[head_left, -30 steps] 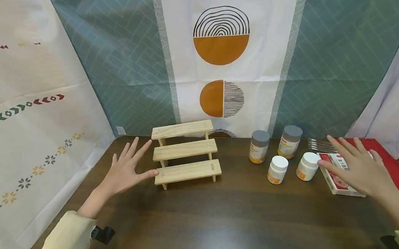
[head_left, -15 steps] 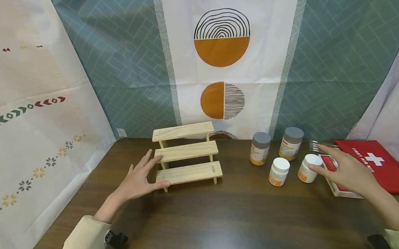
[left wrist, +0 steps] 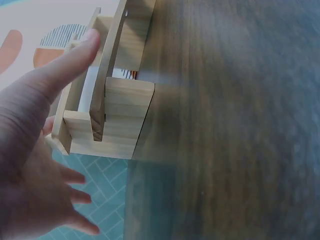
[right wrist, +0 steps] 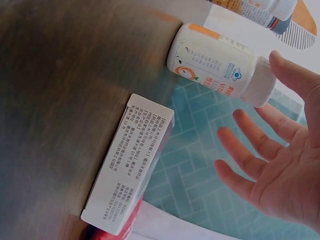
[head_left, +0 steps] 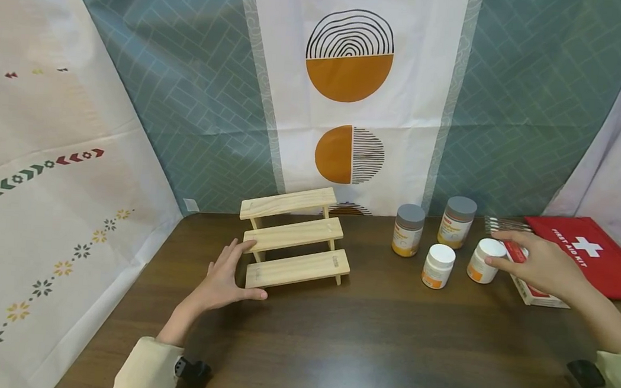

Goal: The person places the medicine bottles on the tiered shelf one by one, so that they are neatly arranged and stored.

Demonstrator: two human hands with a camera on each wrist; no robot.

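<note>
My left hand [head_left: 225,284] is spread at the left end of a three-tier wooden display stand [head_left: 295,267]. Its thumb lies in front of the lowest tier, and a fingertip reaches the middle one. In the left wrist view, the thumb overlaps the stand [left wrist: 120,115] while the other fingers extend past its end. On the right, my other hand [head_left: 546,265] straddles the lid of a white pill bottle [head_left: 481,267], thumb before it and index finger behind. The right wrist view shows the thumb tip right at the lid of this bottle [right wrist: 215,65], remaining fingers loosely spread.
A second white bottle [head_left: 437,270] and two grey-lidded jars [head_left: 407,232] [head_left: 455,223] stand nearby. A medicine box [right wrist: 127,162] lies under my right hand, beside a red first aid kit [head_left: 606,253]. Slim metallic-looking items [head_left: 506,225] lie behind.
My left hand has moved right and inward to the stand's end. My right hand has come down and left to the white bottle's lid, its fingers drawing closer together.
</note>
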